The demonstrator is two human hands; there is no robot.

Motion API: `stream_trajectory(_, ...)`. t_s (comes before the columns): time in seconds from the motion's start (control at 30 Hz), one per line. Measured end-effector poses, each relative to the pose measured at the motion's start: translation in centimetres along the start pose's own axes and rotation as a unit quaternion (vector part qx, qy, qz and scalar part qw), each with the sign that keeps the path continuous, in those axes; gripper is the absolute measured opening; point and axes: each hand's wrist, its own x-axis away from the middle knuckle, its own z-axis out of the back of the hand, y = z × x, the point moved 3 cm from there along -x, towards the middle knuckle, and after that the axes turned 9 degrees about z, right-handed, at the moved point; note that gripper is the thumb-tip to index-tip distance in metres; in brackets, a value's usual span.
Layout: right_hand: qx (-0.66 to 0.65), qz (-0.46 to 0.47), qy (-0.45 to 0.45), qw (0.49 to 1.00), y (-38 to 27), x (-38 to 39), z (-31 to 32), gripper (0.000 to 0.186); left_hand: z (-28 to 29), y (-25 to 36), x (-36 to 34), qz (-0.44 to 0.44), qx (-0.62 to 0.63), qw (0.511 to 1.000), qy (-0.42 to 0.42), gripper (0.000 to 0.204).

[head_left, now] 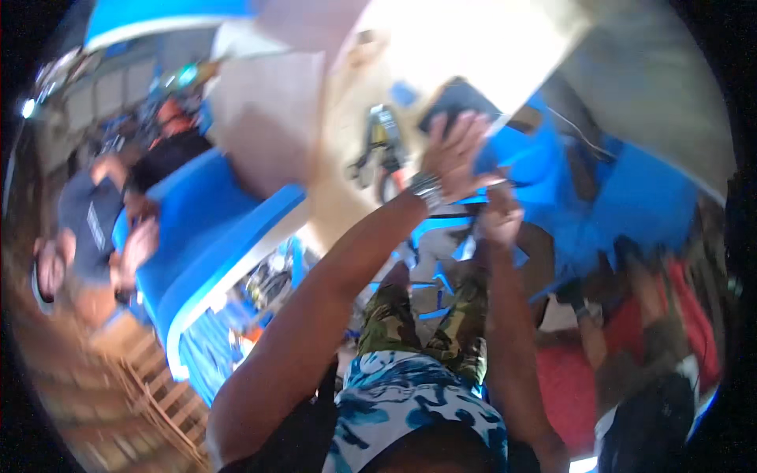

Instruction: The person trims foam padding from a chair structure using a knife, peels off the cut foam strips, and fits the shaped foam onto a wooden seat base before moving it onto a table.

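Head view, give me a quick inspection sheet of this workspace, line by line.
Surface: pale wooden bench, blurred.
Job's things: blue sheet piece; dark flat pad under the left hand.
Clutter: clamp-like tool on the bench.
Grippers: left hand spread flat on the pad and blue piece; right hand closed on the blue piece's edge.
Cables: thin wire near the blue piece.
Surroundings: wooden pallet; other people at both sides.

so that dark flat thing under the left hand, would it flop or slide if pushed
The dark flat thing looks rigid: its edges stay straight under the left hand, so it probably would not flop. It lies flat against the pale board, so a push would likely slide it rather than tip or roll it. The blur hides its surface.
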Motion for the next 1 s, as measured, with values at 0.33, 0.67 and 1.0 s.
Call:
stream_trajectory(0.33, 0.207, -0.011, -0.110, 0.972, -12.6, -1.4, 4.5, 0.038, 9.5, 0.2, 6.1, 0.093, 0.108, 0.990, 0.014, 0.076)
stream_trajectory(0.67, 0.078, -0.073, 0.141, 0.984, -11.0, 10.0, 18.0, 0.023, 6.0, -9.5, 49.2, 0.381, 0.151, 0.912, 0.017, 0.035)
stream_trajectory(1.0, 0.103, -0.093, 0.021, 0.990, -15.4, 25.6, -0.5, 0.012, 3.1, -9.7, 84.5, 0.640, 0.206, 0.734, -0.101, 0.028)
